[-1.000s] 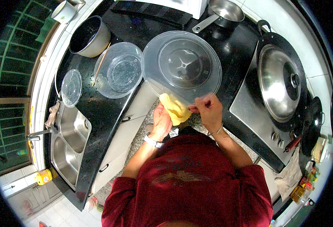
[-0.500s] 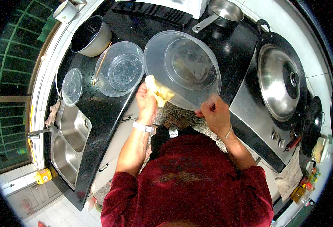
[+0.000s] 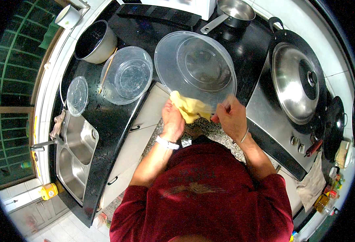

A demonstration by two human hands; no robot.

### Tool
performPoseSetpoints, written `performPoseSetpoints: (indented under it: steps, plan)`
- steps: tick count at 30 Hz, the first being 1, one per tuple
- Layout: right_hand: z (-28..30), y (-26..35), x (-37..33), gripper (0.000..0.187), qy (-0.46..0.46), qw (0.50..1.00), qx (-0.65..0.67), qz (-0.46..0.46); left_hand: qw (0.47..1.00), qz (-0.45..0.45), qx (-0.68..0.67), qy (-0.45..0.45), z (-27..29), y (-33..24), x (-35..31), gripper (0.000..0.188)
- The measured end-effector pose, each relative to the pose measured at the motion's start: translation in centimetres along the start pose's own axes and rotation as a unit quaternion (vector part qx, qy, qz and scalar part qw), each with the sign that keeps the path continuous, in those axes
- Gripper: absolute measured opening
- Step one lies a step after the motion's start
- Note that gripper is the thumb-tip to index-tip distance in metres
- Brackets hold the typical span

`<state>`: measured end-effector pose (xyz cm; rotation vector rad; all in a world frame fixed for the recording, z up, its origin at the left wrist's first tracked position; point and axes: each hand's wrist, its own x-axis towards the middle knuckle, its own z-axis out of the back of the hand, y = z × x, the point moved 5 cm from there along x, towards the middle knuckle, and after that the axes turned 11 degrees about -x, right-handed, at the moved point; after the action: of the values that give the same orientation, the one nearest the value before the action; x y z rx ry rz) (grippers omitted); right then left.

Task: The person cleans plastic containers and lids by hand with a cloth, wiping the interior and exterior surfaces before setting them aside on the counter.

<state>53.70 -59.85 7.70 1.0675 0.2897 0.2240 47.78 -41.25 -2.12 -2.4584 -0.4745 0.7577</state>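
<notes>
Beside a steel sink (image 3: 80,137) at left, a small clear container (image 3: 77,97) and a larger clear bowl (image 3: 127,74) stand on the dark surface (image 3: 109,133). At center, a person's left hand (image 3: 173,121) grasps a bunched yellow cloth (image 3: 188,108) at the near rim of a big clear tub (image 3: 195,66), its forearm slanting up and inward, a white band at the wrist, most fingers hidden behind the fabric. The tub sits tilted between the hands and beyond them; whether its far side rests on the surface cannot be told. To its right, the right hand (image 3: 231,115), slightly blurred, appears to pinch the rim with curled fingers, the elbow bent and the forearm angled inward, near a steel stove (image 3: 262,117) with a domed lid (image 3: 292,82). The step in hand looks like wiping the tub's rim; the next move calls for a steady right-hand hold and fresh cloth against unwiped plastic.
</notes>
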Motion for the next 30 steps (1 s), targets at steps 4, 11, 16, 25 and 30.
performPoseSetpoints:
  steps: [4, 11, 16, 25, 30]
  plan:
    - [1.7, 1.4, -0.1, 0.016, 0.054, 0.998, -0.025, -0.029, 0.985, -0.083, 0.138, 0.056, 1.0, -5.3, 3.2, 0.010]
    - [1.4, 1.1, 1.7, 0.025, -0.046, 0.994, 0.097, -0.015, 0.994, -0.056, 0.058, 0.074, -3.3, -3.1, -0.2, 0.016]
    - [-3.3, -4.3, 3.4, 0.052, -0.040, 0.989, 0.132, -0.060, 0.992, -0.016, 0.076, 0.103, -2.8, 1.2, -1.1, 0.020]
    - [-1.9, -0.6, 2.0, 0.071, -0.009, 0.987, 0.156, -0.030, 0.995, -0.091, 0.030, 0.001, -1.2, -2.1, 1.1, 0.005]
    - [-0.1, 0.5, 0.2, 0.072, 0.031, 0.993, 0.102, -0.051, 0.982, -0.123, 0.119, 0.077, -2.1, -7.0, 3.4, 0.005]
